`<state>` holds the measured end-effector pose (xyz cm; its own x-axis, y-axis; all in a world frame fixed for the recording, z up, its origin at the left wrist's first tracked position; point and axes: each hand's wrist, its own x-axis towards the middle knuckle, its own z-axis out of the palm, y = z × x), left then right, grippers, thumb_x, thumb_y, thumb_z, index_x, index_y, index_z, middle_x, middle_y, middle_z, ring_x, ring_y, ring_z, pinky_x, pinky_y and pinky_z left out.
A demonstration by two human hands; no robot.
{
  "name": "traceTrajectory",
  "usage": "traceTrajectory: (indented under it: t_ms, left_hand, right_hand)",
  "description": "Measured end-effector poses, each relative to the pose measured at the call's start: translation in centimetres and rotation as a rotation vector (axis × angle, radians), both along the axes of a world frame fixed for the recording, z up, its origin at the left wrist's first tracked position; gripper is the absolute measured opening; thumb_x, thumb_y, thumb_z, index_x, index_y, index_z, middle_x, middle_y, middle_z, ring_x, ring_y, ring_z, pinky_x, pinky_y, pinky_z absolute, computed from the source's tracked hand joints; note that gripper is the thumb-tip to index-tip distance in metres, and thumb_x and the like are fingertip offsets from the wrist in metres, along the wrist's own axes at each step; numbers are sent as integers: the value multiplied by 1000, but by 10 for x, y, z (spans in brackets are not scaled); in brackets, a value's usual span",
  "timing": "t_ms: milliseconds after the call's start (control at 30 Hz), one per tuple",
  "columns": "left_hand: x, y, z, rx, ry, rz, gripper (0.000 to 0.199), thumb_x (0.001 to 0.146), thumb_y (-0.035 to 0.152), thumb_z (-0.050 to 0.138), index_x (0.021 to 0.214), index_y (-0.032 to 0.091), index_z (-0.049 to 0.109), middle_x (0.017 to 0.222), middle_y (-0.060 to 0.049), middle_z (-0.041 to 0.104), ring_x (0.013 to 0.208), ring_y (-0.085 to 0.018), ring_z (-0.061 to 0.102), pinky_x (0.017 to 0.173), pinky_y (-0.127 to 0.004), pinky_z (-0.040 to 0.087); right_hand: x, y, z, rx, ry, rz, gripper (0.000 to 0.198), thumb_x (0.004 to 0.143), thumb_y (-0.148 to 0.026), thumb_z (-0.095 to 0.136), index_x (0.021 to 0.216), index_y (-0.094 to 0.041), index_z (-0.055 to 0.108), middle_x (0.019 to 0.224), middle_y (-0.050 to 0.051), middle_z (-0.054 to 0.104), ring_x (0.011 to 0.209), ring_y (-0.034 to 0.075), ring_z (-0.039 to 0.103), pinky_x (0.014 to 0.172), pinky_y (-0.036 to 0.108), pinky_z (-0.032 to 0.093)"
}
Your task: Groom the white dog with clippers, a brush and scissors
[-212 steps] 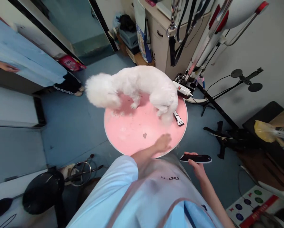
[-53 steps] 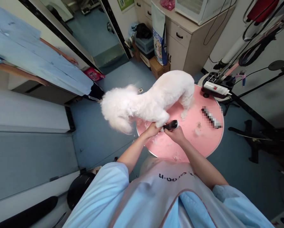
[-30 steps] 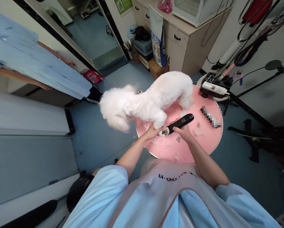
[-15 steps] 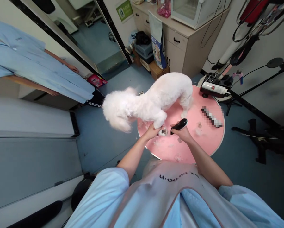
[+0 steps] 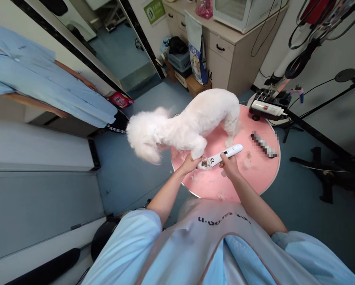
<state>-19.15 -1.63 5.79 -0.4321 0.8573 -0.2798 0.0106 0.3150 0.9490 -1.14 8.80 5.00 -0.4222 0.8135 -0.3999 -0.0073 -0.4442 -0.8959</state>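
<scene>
A fluffy white dog (image 5: 211,107) stands on a round pink grooming table (image 5: 263,174), its head toward the left, past the table's rim. My left hand (image 5: 191,163) is closed around one of its front legs. The paw (image 5: 204,164) pokes out beyond my fingers, its dark pads showing. In my right hand (image 5: 229,164) is a slim white hair clipper (image 5: 227,153), gripped along its body. The clipper's front end is at the paw; whether it touches the pads I cannot tell.
A blurred-out long object (image 5: 264,145) and tufts of fur lie on the table. A black tool caddy (image 5: 268,103) with a white tube stands at its far right edge. Someone in a light blue gown (image 5: 55,79) stands at the left. Behind is a drawer cabinet (image 5: 221,49).
My right hand has turned the clipper so its white face shows instead of the black side, and its front end has come to the paw. The left hand keeps its hold.
</scene>
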Motion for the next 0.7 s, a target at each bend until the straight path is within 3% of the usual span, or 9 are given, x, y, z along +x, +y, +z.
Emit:
traceTrajectory:
  t_ms: [167,467,700]
  left_hand:
    - [2,0,2,-24,0,18,27,66,36,73,66,16,55,60,3,53,57,-10,47,54,-22,40]
    - [1,-2,7,-7,-13,-2,27,68,37,75,68,15,58,60,2,54,58,-11,48,58,-23,43]
    - [2,-3,10,7,-2,-4,24,70,32,76,66,14,60,59,2,55,60,-11,50,61,-23,44]
  right_hand:
    - [-2,-4,9,16,-12,0,41,72,-55,76,75,-25,47,49,-7,49,43,12,48,42,27,43]
    - [-1,-11,21,67,-62,39,37,73,-50,76,66,-24,51,46,-4,51,44,13,49,44,28,45]
    - [-6,-11,17,106,-27,109,33,73,-48,73,68,-22,53,47,-4,53,45,13,51,44,26,43]
